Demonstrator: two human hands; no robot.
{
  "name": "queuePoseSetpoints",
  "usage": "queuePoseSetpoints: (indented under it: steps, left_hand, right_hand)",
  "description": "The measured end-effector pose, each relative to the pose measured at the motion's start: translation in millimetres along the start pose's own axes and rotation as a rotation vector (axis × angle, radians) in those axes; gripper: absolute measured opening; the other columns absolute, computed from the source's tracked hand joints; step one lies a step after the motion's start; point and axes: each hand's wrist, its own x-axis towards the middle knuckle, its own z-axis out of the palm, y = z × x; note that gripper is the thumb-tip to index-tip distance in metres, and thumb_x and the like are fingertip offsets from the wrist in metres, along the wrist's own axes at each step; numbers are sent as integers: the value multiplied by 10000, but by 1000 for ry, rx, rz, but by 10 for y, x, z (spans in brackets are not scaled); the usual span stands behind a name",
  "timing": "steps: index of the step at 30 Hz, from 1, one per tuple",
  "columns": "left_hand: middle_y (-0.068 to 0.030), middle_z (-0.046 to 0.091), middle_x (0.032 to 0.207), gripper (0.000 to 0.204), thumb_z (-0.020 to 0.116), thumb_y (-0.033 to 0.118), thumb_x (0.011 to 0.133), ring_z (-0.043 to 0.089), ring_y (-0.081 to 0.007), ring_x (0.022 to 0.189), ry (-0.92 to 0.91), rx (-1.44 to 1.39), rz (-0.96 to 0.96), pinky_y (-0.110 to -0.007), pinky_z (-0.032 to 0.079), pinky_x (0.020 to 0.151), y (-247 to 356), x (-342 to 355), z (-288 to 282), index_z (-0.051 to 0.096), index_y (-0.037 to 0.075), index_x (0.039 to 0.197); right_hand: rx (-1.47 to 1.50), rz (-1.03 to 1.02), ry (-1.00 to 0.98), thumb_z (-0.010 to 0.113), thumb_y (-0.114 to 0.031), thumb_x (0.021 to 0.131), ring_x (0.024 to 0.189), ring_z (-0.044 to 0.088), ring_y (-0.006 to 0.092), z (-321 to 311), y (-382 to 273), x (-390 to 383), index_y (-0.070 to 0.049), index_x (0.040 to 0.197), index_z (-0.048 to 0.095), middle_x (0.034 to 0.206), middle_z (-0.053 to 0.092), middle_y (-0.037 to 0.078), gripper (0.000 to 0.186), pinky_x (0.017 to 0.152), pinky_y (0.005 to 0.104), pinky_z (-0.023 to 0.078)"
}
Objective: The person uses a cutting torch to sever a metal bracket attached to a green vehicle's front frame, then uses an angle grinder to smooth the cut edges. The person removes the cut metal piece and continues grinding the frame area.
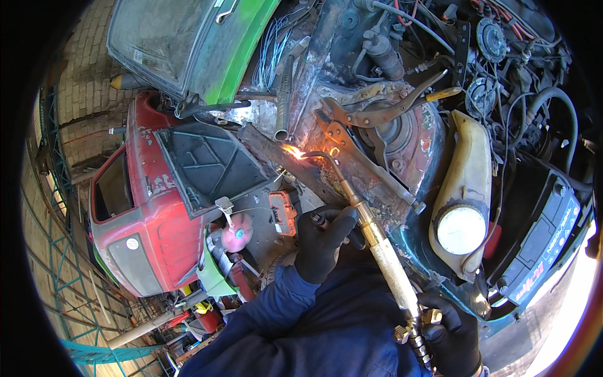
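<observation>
My right hand, gloved in black, grips the valve end of a brass-coloured gas torch, which angles up-left to a bent tip. A bright orange flame burns at that tip against a rusty metal edge, just below a hollow metal tube. My left hand, also black-gloved, is closed beside the torch's middle, round a small dark object with metal that I cannot make out. Locking pliers are clamped on the panel above the tip, and another yellow-handled tool crosses the strut mount.
Engine parts, hoses and wires fill the upper right, beside a yellowed reservoir and a battery. A green panel with glass is at top left; a red car body stands at left, with a pink canister and assorted clutter nearby.
</observation>
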Motion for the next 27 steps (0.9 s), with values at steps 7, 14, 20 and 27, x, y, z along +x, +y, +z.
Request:
queuePoseSetpoints:
  steps: [7, 14, 20, 27]
  left_hand:
    - [-84, 774, 785, 235, 734, 180, 1077, 734, -136, 666, -3, -24, -11, -279, 568, 608, 14, -4, 7, 793, -41, 1024]
    - [-83, 781, 819, 230, 737, 182, 1077, 737, -135, 680, -3, -29, 1, -278, 574, 612, -26, 5, -9, 789, -41, 1053]
    - [-81, 789, 864, 211, 735, 168, 1078, 744, -124, 713, -21, -65, -17, -263, 568, 621, -27, 3, -20, 788, -36, 1071]
    - [-88, 789, 865, 192, 730, 153, 1077, 748, -137, 716, -6, 8, 22, -271, 571, 629, -35, -10, -11, 787, -31, 1076]
  right_hand:
    - [-3, -23, 1, 645, -468, 1120, 1087, 734, 220, -4, 18, 11, 51, 1419, 666, 1214, 782, 151, 599, 981, 377, 573]
    - [37, -16, -17, 637, -461, 1126, 1093, 740, 217, -7, 35, 14, 52, 1435, 652, 1216, 785, 148, 599, 989, 375, 575]
    - [58, -17, -29, 639, -445, 1128, 1090, 739, 214, -23, 62, 20, 59, 1442, 643, 1227, 780, 146, 594, 990, 373, 577]
    - [109, 4, -25, 646, -451, 1124, 1074, 738, 205, -16, 109, 20, 70, 1444, 634, 1222, 771, 145, 612, 977, 358, 580]
